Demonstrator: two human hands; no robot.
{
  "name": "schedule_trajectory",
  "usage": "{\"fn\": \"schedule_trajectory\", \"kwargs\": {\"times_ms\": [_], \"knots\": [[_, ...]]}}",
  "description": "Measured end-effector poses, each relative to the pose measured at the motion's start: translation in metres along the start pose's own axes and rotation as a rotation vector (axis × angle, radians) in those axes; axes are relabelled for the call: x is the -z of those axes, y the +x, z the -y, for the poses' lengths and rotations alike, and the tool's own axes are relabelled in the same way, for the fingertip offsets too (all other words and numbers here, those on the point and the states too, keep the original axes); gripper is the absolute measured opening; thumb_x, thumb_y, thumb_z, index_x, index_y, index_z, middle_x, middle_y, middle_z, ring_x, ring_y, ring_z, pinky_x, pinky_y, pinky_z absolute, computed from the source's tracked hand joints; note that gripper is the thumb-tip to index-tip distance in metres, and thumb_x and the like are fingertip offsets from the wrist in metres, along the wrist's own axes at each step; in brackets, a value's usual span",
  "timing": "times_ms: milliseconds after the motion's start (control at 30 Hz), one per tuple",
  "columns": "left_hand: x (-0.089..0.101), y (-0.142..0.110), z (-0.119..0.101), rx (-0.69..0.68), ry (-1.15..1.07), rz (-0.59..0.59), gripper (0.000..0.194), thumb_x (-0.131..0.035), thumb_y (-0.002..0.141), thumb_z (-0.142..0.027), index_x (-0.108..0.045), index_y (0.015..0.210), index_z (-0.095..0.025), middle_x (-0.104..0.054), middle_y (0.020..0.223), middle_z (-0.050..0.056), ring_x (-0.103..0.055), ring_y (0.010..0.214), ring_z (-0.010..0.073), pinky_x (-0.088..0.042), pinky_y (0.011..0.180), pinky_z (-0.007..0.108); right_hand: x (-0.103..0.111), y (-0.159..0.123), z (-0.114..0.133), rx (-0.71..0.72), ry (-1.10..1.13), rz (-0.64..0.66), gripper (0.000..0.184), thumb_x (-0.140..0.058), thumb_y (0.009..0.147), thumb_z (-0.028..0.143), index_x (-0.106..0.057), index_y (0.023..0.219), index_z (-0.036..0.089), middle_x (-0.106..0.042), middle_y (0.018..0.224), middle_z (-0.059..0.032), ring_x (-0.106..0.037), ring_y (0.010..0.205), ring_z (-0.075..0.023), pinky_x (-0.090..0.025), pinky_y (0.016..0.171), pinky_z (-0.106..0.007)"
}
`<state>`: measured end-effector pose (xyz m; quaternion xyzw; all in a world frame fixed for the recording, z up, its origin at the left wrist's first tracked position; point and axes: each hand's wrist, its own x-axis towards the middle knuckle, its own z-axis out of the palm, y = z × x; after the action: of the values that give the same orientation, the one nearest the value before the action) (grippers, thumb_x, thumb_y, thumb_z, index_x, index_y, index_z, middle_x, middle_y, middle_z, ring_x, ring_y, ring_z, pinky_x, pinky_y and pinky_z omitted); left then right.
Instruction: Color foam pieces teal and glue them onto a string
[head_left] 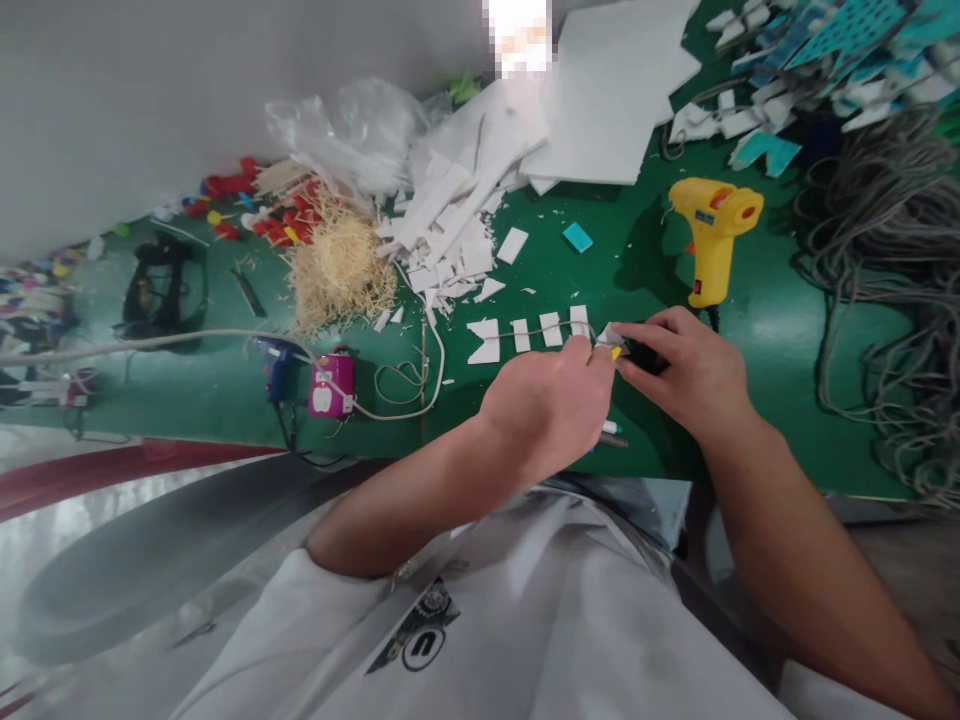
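A grey cord [526,334] runs across the green table with several small white foam-like pieces [551,329] spaced along it. The leftmost white piece [484,341] has a notch cut in its outer end. At the right end of the row, my right hand [690,370] pinches a small white piece [609,336] between thumb and fingertips. My left hand [555,395] is closed at the same piece, its fingertips mostly hidden behind the back of the hand. A small yellow tip [616,353] shows between the two hands.
A yellow glue gun [711,240] stands beyond my right hand. Tangled grey cord [885,220] covers the right side. White scraps [457,250], a wood-shaving-like heap [341,265] and a white sheet [607,90] lie behind. A pink box [331,387] with a cable sits left; a pen [612,428] lies near the front.
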<state>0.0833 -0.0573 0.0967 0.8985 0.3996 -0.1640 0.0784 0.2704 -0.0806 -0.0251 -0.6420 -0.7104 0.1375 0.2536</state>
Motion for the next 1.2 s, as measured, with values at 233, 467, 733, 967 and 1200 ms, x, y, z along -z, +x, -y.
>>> {"fn": "schedule_trajectory", "kwargs": {"times_ms": [233, 467, 733, 967, 1200], "knots": [[-0.001, -0.007, -0.002, -0.008, 0.056, -0.071, 0.039, -0.049, 0.102, -0.018, -0.068, 0.137, -0.016, -0.072, 0.091, 0.006, -0.075, 0.071, 0.0197, -0.04, 0.051, 0.028, 0.0, -0.001, 0.002, 0.003, -0.013, -0.004, 0.033, -0.064, 0.091, 0.043, -0.08, 0.118, 0.031, -0.068, 0.098, -0.0064, -0.059, 0.078, -0.0158, -0.04, 0.061, -0.029], [0.0, -0.016, 0.002, -0.039, 0.082, -0.172, 0.033, -0.049, 0.103, -0.017, -0.074, 0.123, -0.017, -0.073, 0.088, 0.006, -0.069, 0.062, 0.0168, -0.039, 0.05, 0.028, -0.001, -0.001, 0.003, 0.002, -0.021, -0.004, 0.031, -0.064, 0.092, 0.042, -0.079, 0.117, 0.031, -0.066, 0.099, -0.0066, -0.059, 0.079, -0.0164, -0.038, 0.061, -0.029], [-0.001, -0.028, 0.002, -0.046, 0.111, -0.326, 0.036, -0.045, 0.106, -0.018, -0.076, 0.123, -0.017, -0.071, 0.081, 0.004, -0.063, 0.057, 0.0146, -0.038, 0.052, 0.028, -0.001, 0.0, 0.004, -0.005, -0.022, -0.016, 0.031, -0.063, 0.092, 0.042, -0.081, 0.114, 0.031, -0.068, 0.097, -0.0062, -0.058, 0.077, -0.0153, -0.039, 0.061, -0.028], [0.01, -0.038, 0.003, 0.032, 0.072, -0.351, 0.031, -0.052, 0.104, -0.027, -0.071, 0.127, -0.018, -0.073, 0.085, 0.004, -0.068, 0.064, 0.016, -0.042, 0.053, 0.028, 0.002, -0.001, 0.006, -0.003, -0.016, -0.018, 0.033, -0.063, 0.09, 0.044, -0.081, 0.115, 0.029, -0.069, 0.098, -0.0059, -0.052, 0.067, -0.0126, -0.042, 0.061, -0.029], [-0.001, -0.038, 0.001, 0.192, -0.098, -0.284, 0.024, -0.058, 0.097, -0.025, -0.064, 0.118, -0.017, -0.077, 0.09, 0.002, -0.072, 0.065, 0.017, -0.045, 0.054, 0.027, 0.005, -0.002, 0.006, 0.023, -0.025, -0.007, 0.041, -0.061, 0.086, 0.034, -0.078, 0.123, 0.028, -0.071, 0.102, -0.0074, -0.059, 0.075, -0.0158, -0.043, 0.061, -0.029]]}}
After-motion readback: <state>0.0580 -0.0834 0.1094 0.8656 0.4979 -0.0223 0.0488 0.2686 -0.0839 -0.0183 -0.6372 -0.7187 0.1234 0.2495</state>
